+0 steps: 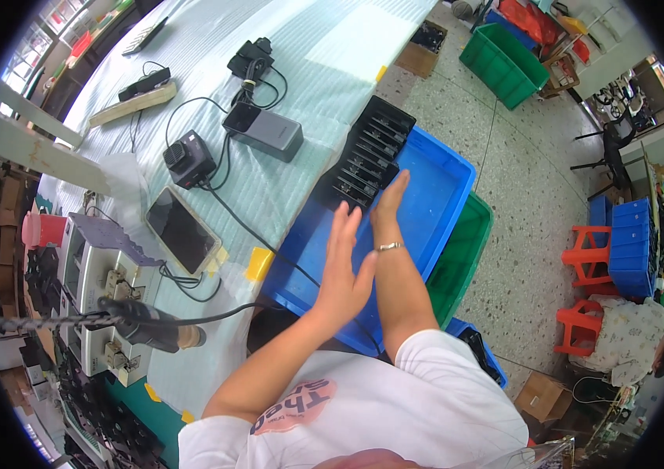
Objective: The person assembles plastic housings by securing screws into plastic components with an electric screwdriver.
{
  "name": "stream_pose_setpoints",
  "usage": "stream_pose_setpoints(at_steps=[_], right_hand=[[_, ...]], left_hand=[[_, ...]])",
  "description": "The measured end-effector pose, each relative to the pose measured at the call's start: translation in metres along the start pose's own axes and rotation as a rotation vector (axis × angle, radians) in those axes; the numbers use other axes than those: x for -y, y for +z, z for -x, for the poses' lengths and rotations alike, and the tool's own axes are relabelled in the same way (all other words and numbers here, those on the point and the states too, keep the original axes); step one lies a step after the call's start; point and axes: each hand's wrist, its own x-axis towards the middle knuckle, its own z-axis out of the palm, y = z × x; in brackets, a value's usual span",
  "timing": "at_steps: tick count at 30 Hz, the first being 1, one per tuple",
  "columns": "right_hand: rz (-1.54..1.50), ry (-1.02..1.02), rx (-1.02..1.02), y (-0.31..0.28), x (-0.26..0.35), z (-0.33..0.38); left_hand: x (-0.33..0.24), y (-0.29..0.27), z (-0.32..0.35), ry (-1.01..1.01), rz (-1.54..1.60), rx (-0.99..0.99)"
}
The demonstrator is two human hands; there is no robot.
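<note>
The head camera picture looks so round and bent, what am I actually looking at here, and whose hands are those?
There is no machine here: a camera worn on a person's head looks down, and its wide lens bends straight edges. The two bare hands are that person's own. The left hand and the right hand, with a bracelet at its wrist, are both open and empty, held over a blue crate. A black slotted tray rests on the crate's far edge, just beyond the right fingertips. On the cloth-covered table lie a phone, a small black camera, a grey box and cables. Another person sits at the lower right.
</note>
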Motion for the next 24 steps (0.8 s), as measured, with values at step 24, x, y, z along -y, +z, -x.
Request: stream_pose_setpoints(at_steps=[24], right_hand=[[0.764,-0.058,0.095,-0.006,0.013,-0.062]], left_hand=[[-0.053,-0.138,0.246,-0.305,0.037,-0.02]])
